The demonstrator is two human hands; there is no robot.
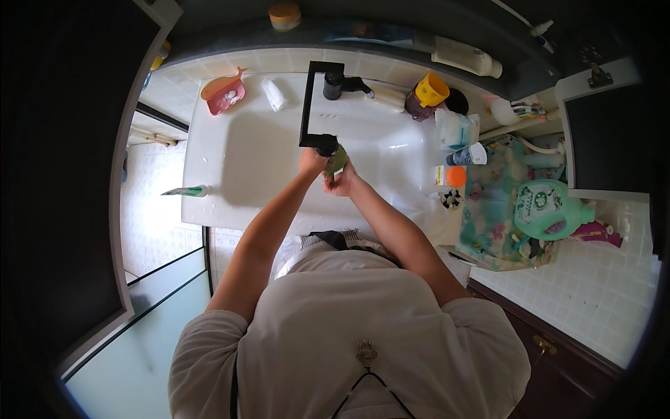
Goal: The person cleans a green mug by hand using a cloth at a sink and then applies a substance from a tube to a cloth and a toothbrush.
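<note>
Over the basin of a white sink (251,157), both of my hands meet under the spout of a black faucet (305,105). A small green object (336,160) is between them, partly covered by the spout's round head; its kind is unclear. My right hand (341,181) curls around its lower side with bent fingers. My left hand (312,161) is against its left side, its fingers mostly hidden behind the spout head. Whether water is running cannot be made out.
A pink soap dish (224,97), a white tube (273,95) and a green-white tube (188,191) are on the sink's left side. Along the right rim are a yellow cup (432,90), a white packet (457,129) and an orange-capped jar (455,176). Open cabinet doors (604,131) flank me.
</note>
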